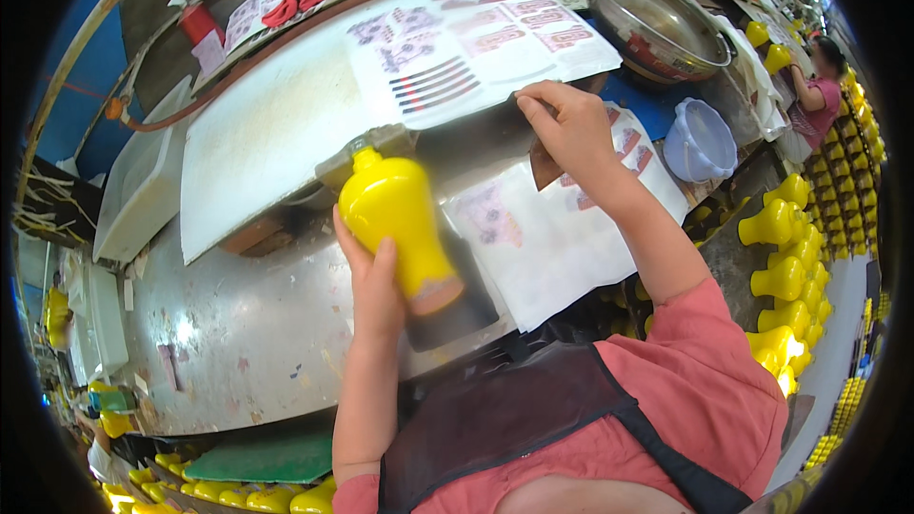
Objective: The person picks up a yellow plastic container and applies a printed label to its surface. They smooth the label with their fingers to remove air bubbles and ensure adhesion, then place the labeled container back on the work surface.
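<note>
My left hand [369,276] is wrapped round the lower side of a glossy yellow vase [392,205], which leans with its narrow neck pointing away from me. A pinkish patterned band runs round the vase's foot. Behind its neck is a grey-brown block [381,141] on the table. Raised over the right side of the bench, my right hand [571,128] pinches a thin, flat, dark brown piece [546,168] like a scraper; its exact kind is unclear. Under that hand lies a white decal sheet [562,252]. Printed decals [438,86] are laid out on the white board [276,124] beyond.
A large metal basin [657,24] and a pale blue bucket [700,140] stand at the right. Several yellow vases [785,276] line the right side and near edge. A red cloth [303,2] lies at the back. Another person [821,100] works at the far right.
</note>
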